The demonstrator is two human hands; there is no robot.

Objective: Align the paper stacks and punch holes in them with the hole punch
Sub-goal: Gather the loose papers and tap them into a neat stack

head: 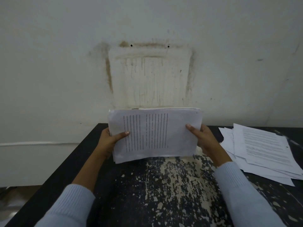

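Over the middle of the tabletop (164,190), toward its far edge, I see the paper stack (154,133) held upright between both hands — its long sides run level with the tabletop, so the printed lines on the front sheet stand vertical. It is white paper, many sheets thick, the front one printed in two blocks of dark text with wide blank margins at either end. The sheets are not flush: at the lower left corner a few edges step out past one another, and along the top a sliver of rear sheets shows above the front one. Its lower edge sits right at the tabletop's surface; whether it touches I cannot tell.

The left hand (109,141) grips the stack's left end, left thumb (122,134) pressed flat on the front sheet, fingers wrapped behind and out of sight. The right hand (206,141) grips the other end the same way, right thumb (192,129) on the front — both sets of fingers are clamped on the paper.

At the tabletop's right side lies a loose pile (262,148) of printed sheets, fanned and skewed, well apart from the held stack. The tabletop is black, its coating flaked into pale speckles across the middle.
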